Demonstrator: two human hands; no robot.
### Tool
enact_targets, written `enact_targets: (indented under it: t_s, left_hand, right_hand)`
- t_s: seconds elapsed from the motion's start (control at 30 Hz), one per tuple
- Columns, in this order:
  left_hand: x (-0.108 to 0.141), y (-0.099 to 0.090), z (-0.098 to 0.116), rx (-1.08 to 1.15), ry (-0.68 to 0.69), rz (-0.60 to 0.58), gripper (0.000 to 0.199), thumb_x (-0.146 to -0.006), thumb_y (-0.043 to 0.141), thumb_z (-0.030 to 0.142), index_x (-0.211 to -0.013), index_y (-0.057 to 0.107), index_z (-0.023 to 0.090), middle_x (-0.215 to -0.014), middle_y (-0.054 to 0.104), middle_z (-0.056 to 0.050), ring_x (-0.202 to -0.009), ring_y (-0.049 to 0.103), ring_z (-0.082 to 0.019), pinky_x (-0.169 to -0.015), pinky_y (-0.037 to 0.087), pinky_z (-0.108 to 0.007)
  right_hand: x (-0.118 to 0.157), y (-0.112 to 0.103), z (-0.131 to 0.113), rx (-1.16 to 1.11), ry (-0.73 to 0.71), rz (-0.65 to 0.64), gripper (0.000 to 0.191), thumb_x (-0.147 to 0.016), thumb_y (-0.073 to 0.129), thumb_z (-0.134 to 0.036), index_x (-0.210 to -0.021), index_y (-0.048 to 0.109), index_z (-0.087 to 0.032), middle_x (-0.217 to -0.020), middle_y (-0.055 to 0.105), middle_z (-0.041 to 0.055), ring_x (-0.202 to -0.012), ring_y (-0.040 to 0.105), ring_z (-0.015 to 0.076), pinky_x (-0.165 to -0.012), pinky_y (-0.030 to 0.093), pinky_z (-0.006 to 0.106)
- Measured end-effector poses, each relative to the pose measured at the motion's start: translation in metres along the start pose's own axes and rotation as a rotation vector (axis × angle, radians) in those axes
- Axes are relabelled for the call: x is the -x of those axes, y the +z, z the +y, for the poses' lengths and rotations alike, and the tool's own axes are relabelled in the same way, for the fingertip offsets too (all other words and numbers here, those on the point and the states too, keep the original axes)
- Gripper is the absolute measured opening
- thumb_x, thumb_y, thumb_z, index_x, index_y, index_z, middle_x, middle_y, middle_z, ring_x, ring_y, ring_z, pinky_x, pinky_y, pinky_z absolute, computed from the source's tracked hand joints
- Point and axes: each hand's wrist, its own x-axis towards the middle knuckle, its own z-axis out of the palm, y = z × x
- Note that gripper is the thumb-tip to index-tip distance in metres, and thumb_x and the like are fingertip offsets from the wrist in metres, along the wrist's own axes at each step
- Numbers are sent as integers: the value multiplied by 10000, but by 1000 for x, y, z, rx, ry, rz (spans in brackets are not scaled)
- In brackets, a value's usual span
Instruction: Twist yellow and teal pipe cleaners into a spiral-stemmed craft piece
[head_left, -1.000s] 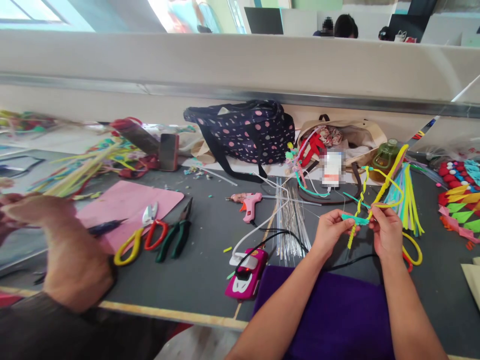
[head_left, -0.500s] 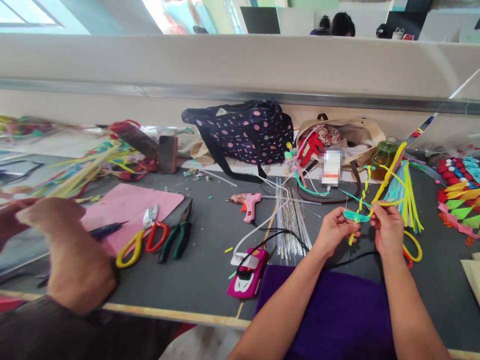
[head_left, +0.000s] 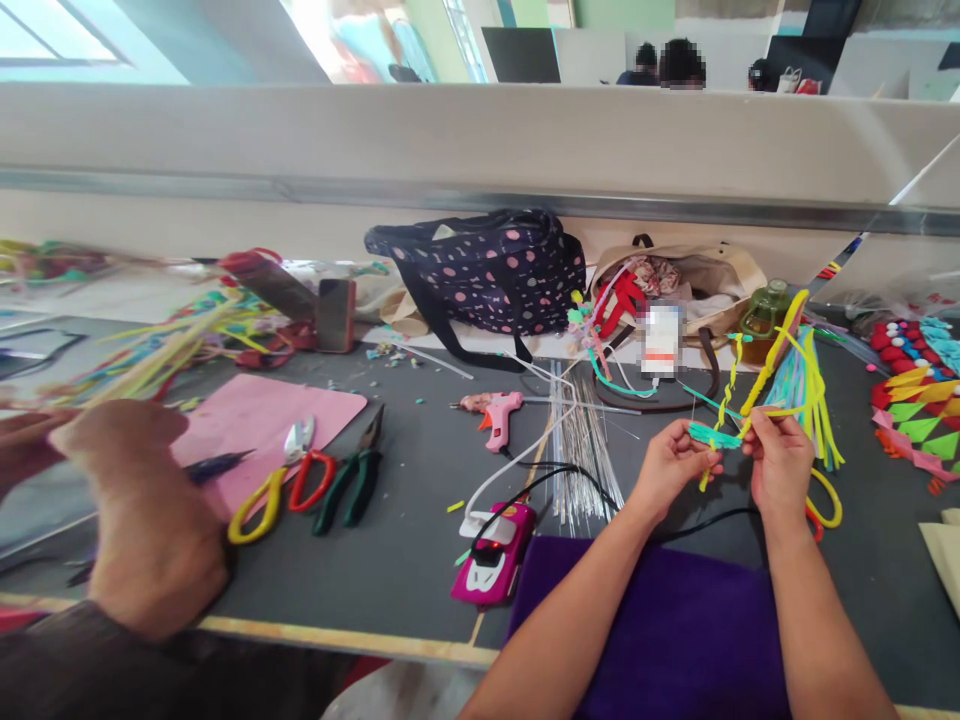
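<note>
At the right, my left hand (head_left: 679,465) pinches the lower part of a teal fuzzy piece (head_left: 714,436) with a twisted yellow stem (head_left: 726,390) rising from it. Close beside it, my right hand (head_left: 778,455) is closed on a yellow fuzzy stem (head_left: 776,355) that slants up to the right. Its fingertips are near the teal piece's right end. A thin teal strand runs from the back left to my fingers. Both hands are above the grey table (head_left: 420,550), beyond a purple cloth (head_left: 660,630).
Pink glue gun (head_left: 499,415), thin wires (head_left: 589,450) and magenta power strip (head_left: 495,560) lie mid-table. Scissors (head_left: 259,505) and pliers (head_left: 360,470) are left, beside another person's bare limb (head_left: 150,520). Two bags (head_left: 495,270) stand behind; a bottle (head_left: 761,320) is back right.
The whole view has shifted slightly, with most things a little lower. My hands keep nearly the same place and hold on the teal piece and yellow stem.
</note>
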Motion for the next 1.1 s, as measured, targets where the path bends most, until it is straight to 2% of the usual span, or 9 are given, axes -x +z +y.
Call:
enact_targets:
  t_s: [0.1, 0.17, 0.23, 0.27, 0.33, 0.4, 0.63, 0.77, 1.1]
  left_hand:
    - [0, 0, -1, -57, 92, 81, 635, -605, 845, 317, -1127, 515, 173, -901, 648, -41, -745, 660, -165, -633, 523, -263]
    - [1, 1, 0, -191, 255, 241, 653, -609, 841, 301, -1171, 524, 199, -1079, 618, -83, -884, 633, -184, -630, 500, -238]
    - [5, 1, 2, -375, 439, 373, 531, -655, 815, 296, -1125, 582, 211, -1156, 585, -93, -965, 591, -191, -647, 478, -230]
    - [7, 2, 4, -462, 514, 393, 428, -694, 789, 297, -1076, 616, 211, -1123, 594, -87, -958, 580, -187, -658, 468, -234]
    - [13, 4, 7, -585, 610, 348, 222, -769, 728, 297, -962, 664, 206, -976, 626, -70, -877, 574, -175, -660, 446, -245]
    - [18, 7, 10, -634, 648, 283, 144, -797, 702, 299, -906, 685, 205, -884, 640, -65, -810, 567, -172, -642, 430, -254]
    - [19, 6, 14, -624, 600, 293, 145, -795, 707, 337, -856, 716, 205, -815, 683, -53, -737, 563, -163, -671, 429, -262]
    - [17, 4, 15, -493, 501, 313, 188, -792, 694, 371, -775, 712, 185, -733, 662, -38, -666, 545, -144, -646, 431, -250]
    - [12, 4, 12, -82, 282, 236, 316, -642, 805, 436, -682, 678, 150, -643, 616, -16, -603, 511, -108, -590, 419, -224]
  right_hand:
    - [2, 0, -4, -24, -11, -10, 244, -679, 789, -347, -763, 649, -166, -656, 639, -12, -490, 502, 71, -397, 380, 177]
    - [4, 0, -6, -24, -32, -19, 235, -686, 786, -341, -769, 645, -172, -664, 644, -13, -483, 512, 75, -399, 389, 183]
    - [7, 2, -7, -16, -48, -37, 227, -691, 785, -333, -783, 647, -178, -671, 655, -9, -488, 530, 87, -409, 408, 197]
    - [9, 3, -7, -7, -54, -49, 223, -693, 785, -330, -792, 652, -181, -676, 663, -5, -496, 543, 95, -416, 418, 204]
    - [14, 5, -5, 20, -72, -79, 214, -697, 785, -324, -808, 668, -185, -692, 678, 5, -517, 567, 109, -433, 434, 215]
    - [18, 6, -3, 58, -88, -118, 201, -707, 779, -325, -829, 690, -192, -708, 689, 10, -537, 586, 119, -459, 451, 228]
    - [28, 6, 1, 274, -145, -289, 150, -772, 708, -358, -823, 747, -223, -823, 712, 26, -631, 604, 150, -570, 484, 283]
    - [28, 8, -2, 357, -256, -360, 118, -790, 685, -333, -770, 745, -234, -838, 699, 37, -800, 628, 194, -729, 508, 331]
    - [30, 9, 4, 318, -192, -302, 149, -777, 700, -368, -784, 712, -220, -800, 659, 20, -764, 600, 175, -732, 493, 317]
